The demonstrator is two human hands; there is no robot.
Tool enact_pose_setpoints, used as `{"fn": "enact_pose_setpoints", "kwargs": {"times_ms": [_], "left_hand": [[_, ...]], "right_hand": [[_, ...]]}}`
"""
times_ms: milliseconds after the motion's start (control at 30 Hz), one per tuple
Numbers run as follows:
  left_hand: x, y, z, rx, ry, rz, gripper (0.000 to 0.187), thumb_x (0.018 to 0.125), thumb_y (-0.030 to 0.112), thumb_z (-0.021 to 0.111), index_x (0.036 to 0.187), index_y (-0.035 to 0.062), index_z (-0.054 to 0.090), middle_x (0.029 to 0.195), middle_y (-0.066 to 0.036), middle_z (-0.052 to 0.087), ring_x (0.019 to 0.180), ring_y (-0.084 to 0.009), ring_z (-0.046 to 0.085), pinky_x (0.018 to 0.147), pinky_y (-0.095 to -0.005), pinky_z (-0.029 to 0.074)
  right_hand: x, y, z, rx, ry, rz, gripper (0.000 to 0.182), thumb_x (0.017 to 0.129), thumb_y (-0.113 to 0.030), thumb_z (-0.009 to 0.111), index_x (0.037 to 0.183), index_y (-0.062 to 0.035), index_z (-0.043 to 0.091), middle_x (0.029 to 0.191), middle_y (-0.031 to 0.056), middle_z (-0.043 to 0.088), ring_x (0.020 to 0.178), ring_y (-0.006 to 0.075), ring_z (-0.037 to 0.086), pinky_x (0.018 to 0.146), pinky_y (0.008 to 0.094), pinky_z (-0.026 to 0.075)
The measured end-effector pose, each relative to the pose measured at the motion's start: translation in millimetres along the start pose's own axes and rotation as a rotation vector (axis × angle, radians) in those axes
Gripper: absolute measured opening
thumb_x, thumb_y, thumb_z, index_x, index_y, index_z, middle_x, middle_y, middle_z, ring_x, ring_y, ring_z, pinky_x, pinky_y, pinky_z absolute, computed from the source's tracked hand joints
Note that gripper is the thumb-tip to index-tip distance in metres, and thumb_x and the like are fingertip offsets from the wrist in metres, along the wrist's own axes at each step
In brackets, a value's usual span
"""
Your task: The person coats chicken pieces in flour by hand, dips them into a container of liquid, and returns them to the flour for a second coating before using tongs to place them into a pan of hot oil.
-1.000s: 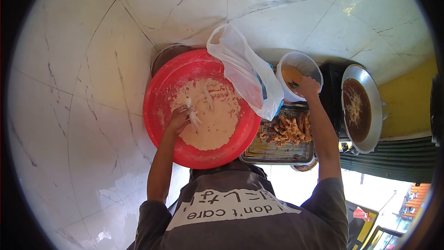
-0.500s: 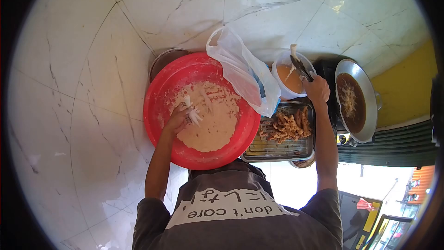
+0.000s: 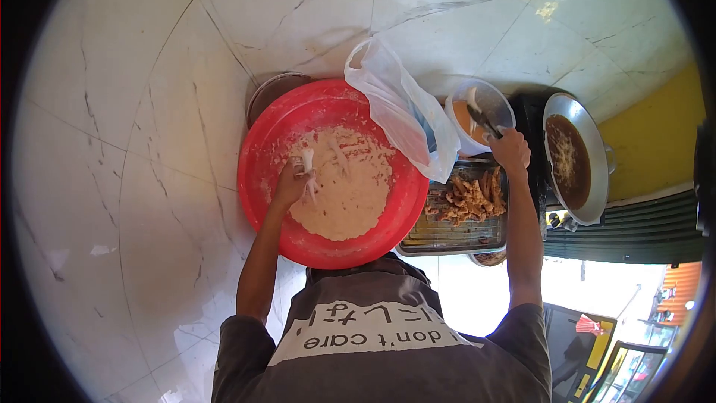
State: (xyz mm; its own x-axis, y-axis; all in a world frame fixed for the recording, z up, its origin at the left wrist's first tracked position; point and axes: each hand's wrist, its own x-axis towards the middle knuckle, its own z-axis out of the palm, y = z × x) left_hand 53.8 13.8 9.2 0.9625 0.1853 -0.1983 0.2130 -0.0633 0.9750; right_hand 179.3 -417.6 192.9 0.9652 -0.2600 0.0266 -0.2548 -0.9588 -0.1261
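My left hand (image 3: pixel 292 182) is closed on a pale, flour-coated piece (image 3: pixel 308 160) over the red basin (image 3: pixel 257 213), whose inside holds a bed of flour (image 3: pixel 343 205). With my right hand (image 3: pixel 510 149) I grip dark tongs (image 3: pixel 485 121). A pale battered piece (image 3: pixel 473 98) shows at the tips of the tongs, over a white tub of orange-brown batter (image 3: pixel 460 113). Just below that hand lies a metal tray (image 3: pixel 447 243) with browned fried pieces (image 3: pixel 473 200) on it.
A wide pan (image 3: pixel 595 172) of brown oil with pale pieces frying stands at the right. Between basin and tub lies a white plastic bag (image 3: pixel 395 97). A brown container (image 3: pixel 270 95) sits behind the basin, and a marbled tile wall (image 3: pixel 313 15) rises beyond.
The battered piece at the tongs has come down from the tub's far rim to over its inside. My left hand has turned slightly with its piece. The view has shifted a little.
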Motion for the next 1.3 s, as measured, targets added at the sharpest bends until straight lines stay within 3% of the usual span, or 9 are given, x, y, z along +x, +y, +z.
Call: {"fn": "enact_pose_setpoints", "kwargs": {"times_ms": [100, 200, 300, 433, 533, 600, 733, 900, 1300], "left_hand": [[-16, 52, 2, -0.172, -0.101, -0.214, 0.036, 0.082, 0.008, 0.062, 0.112, 0.0011, 0.042, 0.096, -0.009, 0.058, 0.084, -0.0171, 0.061, 0.063, -0.0302, 0.051], [-16, 49, 0, -0.349, -0.085, -0.258, 0.041, 0.081, 0.007, 0.062, 0.116, 0.0016, 0.041, 0.096, -0.008, 0.058, 0.082, -0.0172, 0.061, 0.062, -0.0307, 0.051], [-15, 44, -5, -0.195, -0.167, -0.176, 0.047, 0.08, 0.007, 0.064, 0.12, 0.0023, 0.04, 0.098, -0.008, 0.058, 0.082, -0.0176, 0.062, 0.062, -0.0305, 0.051], [-13, 39, -7, -0.277, -0.141, -0.187, 0.05, 0.078, 0.006, 0.065, 0.121, 0.0031, 0.04, 0.101, -0.008, 0.059, 0.084, -0.0177, 0.062, 0.063, -0.0302, 0.051], [-12, 45, -2, -0.253, -0.155, -0.189, 0.05, 0.08, 0.008, 0.063, 0.123, 0.0035, 0.038, 0.104, -0.009, 0.059, 0.087, -0.019, 0.061, 0.065, -0.0314, 0.052], [-15, 51, -3, -0.471, -0.136, -0.266, 0.046, 0.083, 0.01, 0.06, 0.122, 0.0036, 0.037, 0.105, -0.01, 0.059, 0.089, -0.02, 0.061, 0.064, -0.0327, 0.052], [-15, 55, 0, -0.539, -0.125, -0.312, 0.044, 0.085, 0.013, 0.058, 0.122, 0.0035, 0.035, 0.106, -0.011, 0.059, 0.091, -0.0211, 0.06, 0.064, -0.0349, 0.052], [-9, 50, 0, -0.257, -0.095, -0.147, 0.039, 0.084, 0.009, 0.059, 0.118, 0.0009, 0.04, 0.104, -0.011, 0.059, 0.088, -0.0221, 0.062, 0.056, -0.0327, 0.053], [-11, 49, 2, -0.354, -0.056, -0.205, 0.038, 0.085, 0.008, 0.057, 0.12, 0.0044, 0.04, 0.104, -0.012, 0.058, 0.086, -0.0253, 0.062, 0.057, -0.0342, 0.055]], "right_hand": [[-2, -4, -7, -0.014, -0.013, -0.015, 0.047, 0.072, -0.041, 0.066, 0.11, -0.0139, 0.062, 0.101, 0.0166, 0.063, 0.095, 0.0336, 0.06, 0.082, 0.0418, 0.047], [-5, -6, -8, -0.007, -0.033, 0.01, 0.048, 0.071, -0.041, 0.066, 0.109, -0.0131, 0.063, 0.101, 0.0169, 0.063, 0.096, 0.0339, 0.06, 0.082, 0.0419, 0.047], [-4, -8, -7, 0.018, 0.001, 0.024, 0.049, 0.071, -0.043, 0.066, 0.109, -0.0123, 0.063, 0.101, 0.0169, 0.063, 0.096, 0.0339, 0.06, 0.083, 0.042, 0.047], [-3, -11, -18, -0.047, -0.089, 0.017, 0.051, 0.071, -0.046, 0.065, 0.109, -0.0121, 0.062, 0.102, 0.0174, 0.062, 0.097, 0.0336, 0.059, 0.083, 0.0421, 0.047], [0, -9, -10, 0.014, -0.02, 0.038, 0.052, 0.07, -0.046, 0.065, 0.108, -0.0114, 0.062, 0.103, 0.0177, 0.062, 0.097, 0.0334, 0.059, 0.082, 0.042, 0.047], [1, -10, -11, -0.011, -0.031, 0.022, 0.052, 0.07, -0.046, 0.065, 0.108, -0.0112, 0.063, 0.103, 0.0179, 0.062, 0.097, 0.0335, 0.059, 0.082, 0.042, 0.047], [-1, -12, -17, -0.058, -0.079, 0.038, 0.051, 0.069, -0.047, 0.066, 0.106, -0.0129, 0.064, 0.1, 0.0174, 0.063, 0.096, 0.0351, 0.059, 0.081, 0.0429, 0.047], [0, -15, -16, -0.013, -0.033, 0.022, 0.05, 0.071, -0.046, 0.065, 0.109, -0.0131, 0.063, 0.105, 0.016, 0.062, 0.098, 0.0332, 0.059, 0.083, 0.0414, 0.047], [-3, -19, -29, -0.095, -0.052, 0.051, 0.049, 0.071, -0.045, 0.065, 0.11, -0.0152, 0.062, 0.105, 0.0165, 0.062, 0.099, 0.0324, 0.059, 0.083, 0.0411, 0.047]]}}
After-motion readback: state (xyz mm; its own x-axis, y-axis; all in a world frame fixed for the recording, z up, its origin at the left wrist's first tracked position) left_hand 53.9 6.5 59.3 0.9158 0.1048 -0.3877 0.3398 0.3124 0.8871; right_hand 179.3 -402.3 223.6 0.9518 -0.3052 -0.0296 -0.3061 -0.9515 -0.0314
